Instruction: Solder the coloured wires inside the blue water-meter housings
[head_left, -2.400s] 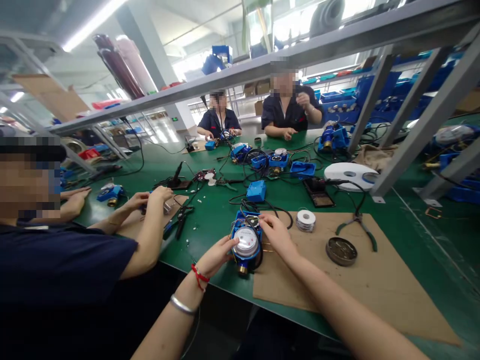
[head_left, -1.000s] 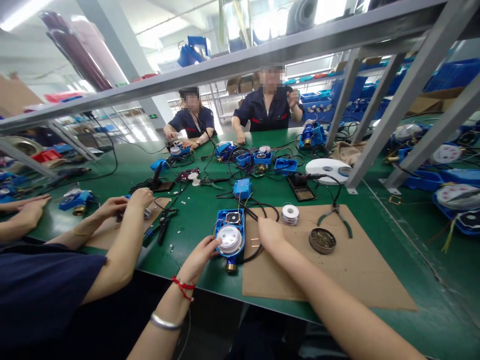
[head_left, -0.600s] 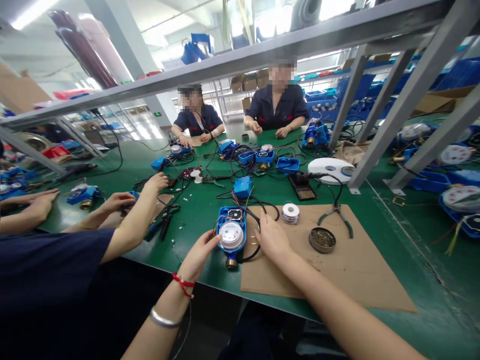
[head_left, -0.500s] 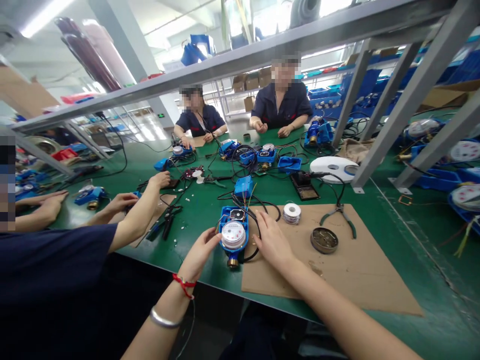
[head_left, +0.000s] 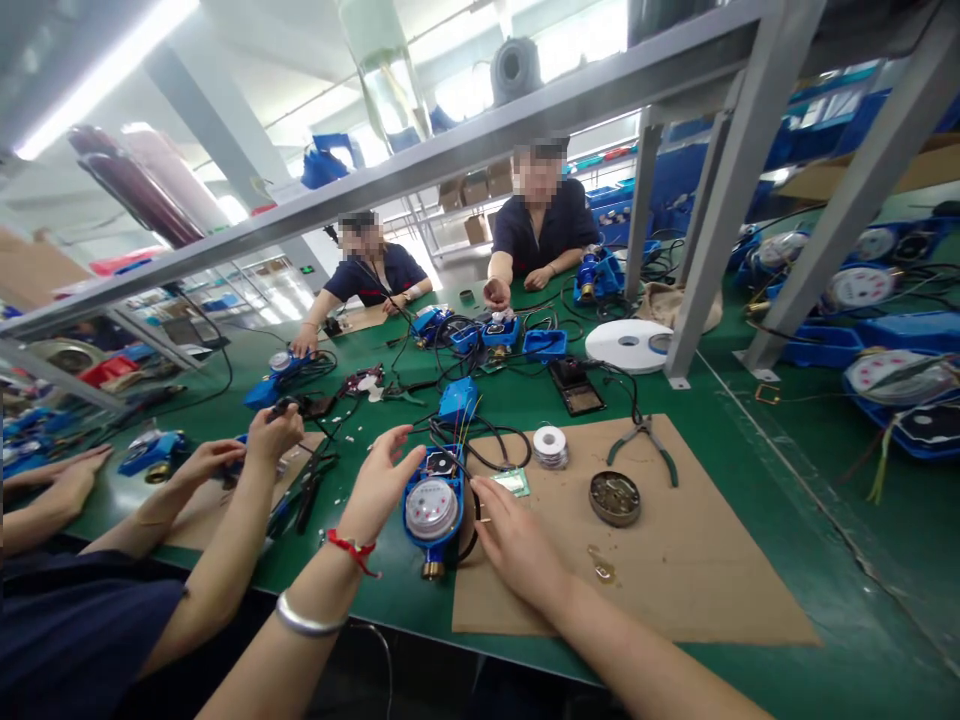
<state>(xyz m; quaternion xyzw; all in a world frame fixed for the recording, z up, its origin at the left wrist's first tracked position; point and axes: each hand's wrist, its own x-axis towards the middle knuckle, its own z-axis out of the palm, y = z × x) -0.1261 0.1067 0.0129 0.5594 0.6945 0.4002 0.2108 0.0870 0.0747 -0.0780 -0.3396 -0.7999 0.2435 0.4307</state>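
Note:
A blue water meter (head_left: 433,508) with a round white dial and brass end lies on the green table in front of me. My left hand (head_left: 381,480) is at its upper left side, thumb and fingers apart, holding nothing. Along the meter's right side my right hand (head_left: 517,535) rests with fingers stretched out, by a black cable (head_left: 499,435). I cannot tell whether its fingertips press on the cable. Thin coloured wires rise from the meter near a blue cover (head_left: 457,400). Just beyond my right hand lies a small green circuit board (head_left: 514,482).
On the cardboard sheet (head_left: 697,580) are a solder spool (head_left: 550,447), a round tin (head_left: 615,498) and pliers (head_left: 645,445). A co-worker's hands (head_left: 274,430) work at left. Steel shelf posts (head_left: 750,190) stand at right, with more meters (head_left: 900,385) beyond.
My left hand has moved from the dial's left edge up toward the meter's top, its fingers spreading. My right hand has shifted slightly down the meter's side, and the circuit board now shows.

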